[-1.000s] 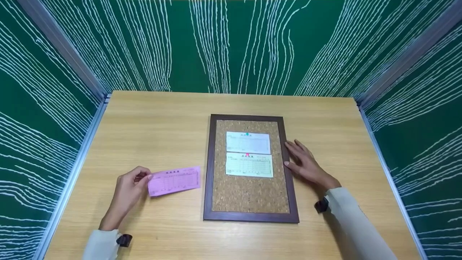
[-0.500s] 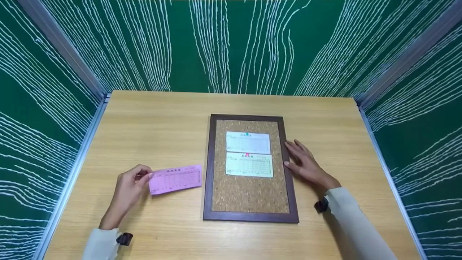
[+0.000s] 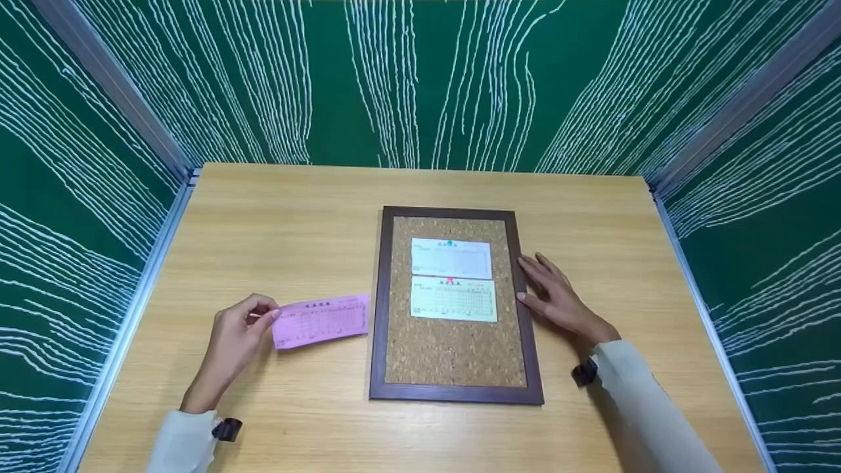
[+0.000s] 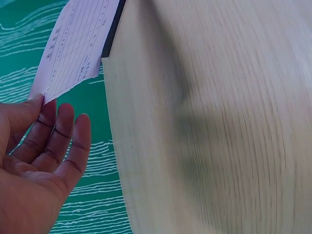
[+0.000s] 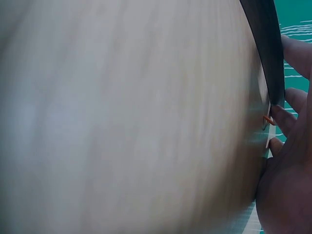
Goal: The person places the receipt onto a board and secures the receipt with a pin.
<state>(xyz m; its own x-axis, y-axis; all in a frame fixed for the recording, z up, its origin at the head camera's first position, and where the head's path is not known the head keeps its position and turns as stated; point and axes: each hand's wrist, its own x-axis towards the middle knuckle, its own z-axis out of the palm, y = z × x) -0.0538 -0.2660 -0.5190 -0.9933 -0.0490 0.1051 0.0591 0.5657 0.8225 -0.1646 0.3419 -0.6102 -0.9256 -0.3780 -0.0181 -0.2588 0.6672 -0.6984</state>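
While the left hand [image 3: 238, 335] pinches a pink paper slip [image 3: 320, 320], the flat, relaxed right hand [image 3: 557, 299] touches the wood-framed corkboard [image 3: 454, 348].

One cork board [image 3: 454, 355], three paper slips, one pink [image 3: 320, 321], two pinned, two pushpins, two hands.

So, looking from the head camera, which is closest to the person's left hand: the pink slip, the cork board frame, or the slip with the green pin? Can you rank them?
From the left hand:
1. Pink slip: pinched in that hand's fingers, just to its right.
2. Cork board frame: its left edge lies just past the pink slip's far end.
3. Slip with the green pin: uppermost on the board, farthest.
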